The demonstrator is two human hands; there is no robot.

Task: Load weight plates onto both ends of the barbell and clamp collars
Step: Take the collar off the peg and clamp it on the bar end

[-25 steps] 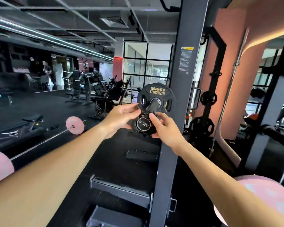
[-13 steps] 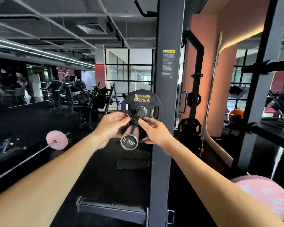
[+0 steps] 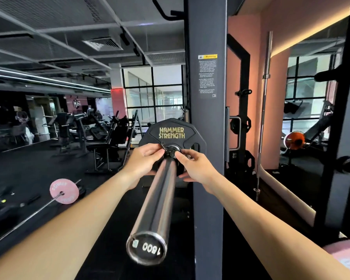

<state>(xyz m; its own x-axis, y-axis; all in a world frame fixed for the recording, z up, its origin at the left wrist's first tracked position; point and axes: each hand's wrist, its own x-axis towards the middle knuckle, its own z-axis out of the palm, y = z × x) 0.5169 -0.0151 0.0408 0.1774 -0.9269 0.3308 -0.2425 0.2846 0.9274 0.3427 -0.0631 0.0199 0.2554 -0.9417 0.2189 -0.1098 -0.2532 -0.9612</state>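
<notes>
A steel barbell sleeve points straight at me, its end cap marked 1500. A black Hammer Strength weight plate sits on the sleeve's far end. Right against the plate is a small black collar around the sleeve. My left hand pinches the collar's left side. From the right, my right hand pinches its other side with thumb and forefinger. Most of the collar is hidden by my fingers.
A dark rack upright stands just right of the sleeve. A second barbell with a pink plate lies on the floor at left. Another pink plate shows at the bottom right. Benches and machines fill the background; a bare bar leans by the wall.
Both hands have slid the collar along the sleeve from near its end up to the black plate. The view has moved closer, so the sleeve end now looms large.
</notes>
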